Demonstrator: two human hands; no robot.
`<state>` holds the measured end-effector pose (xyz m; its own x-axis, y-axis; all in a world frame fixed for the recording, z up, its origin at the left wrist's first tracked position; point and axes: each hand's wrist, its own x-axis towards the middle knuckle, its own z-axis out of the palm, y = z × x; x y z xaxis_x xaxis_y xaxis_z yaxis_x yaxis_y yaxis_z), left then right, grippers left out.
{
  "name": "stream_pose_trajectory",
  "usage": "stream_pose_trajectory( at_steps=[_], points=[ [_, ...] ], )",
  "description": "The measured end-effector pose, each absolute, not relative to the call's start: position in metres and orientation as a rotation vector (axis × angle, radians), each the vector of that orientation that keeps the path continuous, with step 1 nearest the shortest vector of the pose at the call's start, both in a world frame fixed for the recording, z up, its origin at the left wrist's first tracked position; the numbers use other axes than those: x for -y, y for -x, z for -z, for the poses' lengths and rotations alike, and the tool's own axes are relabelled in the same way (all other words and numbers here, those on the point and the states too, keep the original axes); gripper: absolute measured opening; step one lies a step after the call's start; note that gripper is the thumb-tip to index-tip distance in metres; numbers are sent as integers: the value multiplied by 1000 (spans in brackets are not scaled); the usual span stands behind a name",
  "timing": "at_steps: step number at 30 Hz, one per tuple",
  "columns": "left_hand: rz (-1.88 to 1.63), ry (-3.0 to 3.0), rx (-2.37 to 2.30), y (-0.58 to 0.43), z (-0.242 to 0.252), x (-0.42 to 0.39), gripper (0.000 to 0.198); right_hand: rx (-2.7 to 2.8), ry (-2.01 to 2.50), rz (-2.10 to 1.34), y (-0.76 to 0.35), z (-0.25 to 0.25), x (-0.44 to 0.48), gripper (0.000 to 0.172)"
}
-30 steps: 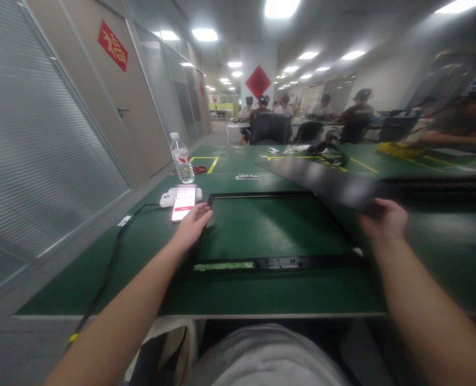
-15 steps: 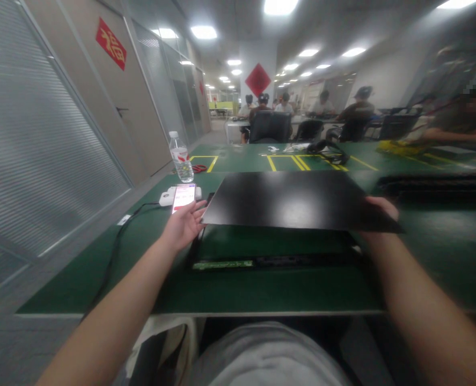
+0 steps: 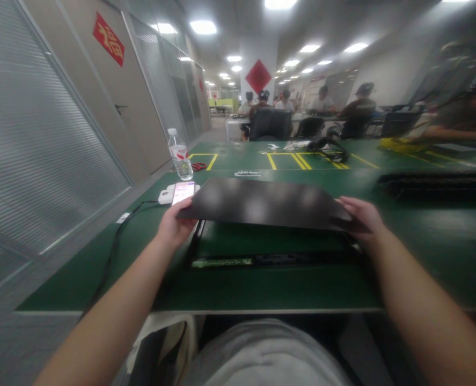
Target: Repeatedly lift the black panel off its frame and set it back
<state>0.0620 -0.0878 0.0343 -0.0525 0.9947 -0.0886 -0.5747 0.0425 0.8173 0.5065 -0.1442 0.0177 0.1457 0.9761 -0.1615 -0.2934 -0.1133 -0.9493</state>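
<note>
A thin dark panel (image 3: 262, 206) is held up over the green table (image 3: 262, 292), tilted, its surface showing blurred light reflections. My left hand (image 3: 176, 224) grips its left end, and my right hand (image 3: 360, 215) grips its right end. Beneath the panel a black frame (image 3: 302, 259) lies on the table, with a green circuit strip (image 3: 222, 262) at the left of its near bar. The panel hides the far part of the frame.
A phone (image 3: 183, 192) rests on a white power strip (image 3: 165, 195) beside my left hand. Behind stand a water bottle (image 3: 180, 155) and red-handled scissors (image 3: 198, 166). Black strips (image 3: 442, 185) lie at the right. A black cable (image 3: 115, 246) crosses the left side. People sit farther back.
The panel has shifted left and tilted differently, its surface now looking greyer. My left hand has closed on its edge, where its fingers were spread before. My right hand has moved left with it.
</note>
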Motion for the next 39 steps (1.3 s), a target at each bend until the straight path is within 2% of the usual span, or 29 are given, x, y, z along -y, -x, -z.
stream_pose_trajectory(
  at_steps=[3, 11, 16, 21, 30, 35, 39],
  points=[
    [-1482, -723, -791, -62, -37, 89, 21, 673, 1208, -1409, -501, -20, 146, 27],
    [-1580, -817, -766, -59, -35, 86, 31, 595, 1192, -1255, -499, -18, 140, 26],
    [-1565, -855, -761, -59, -33, 88, 36, 628, 1241, -1213, -502, -15, 140, 37],
    [-1579, -853, -721, -58, -35, 88, 30, 723, 1367, -1071, -504, -15, 142, 45],
    [-1556, -936, -746, -61, -34, 89, 29, 778, 1482, -883, -506, -8, 138, 39],
    [-1501, -1037, -823, -62, -28, 90, 37, 768, 1554, -765, -510, -7, 137, 34],
    [-1469, -1042, -847, -63, -25, 91, 33, 743, 1607, -696, -510, -7, 138, 33]
  ],
)
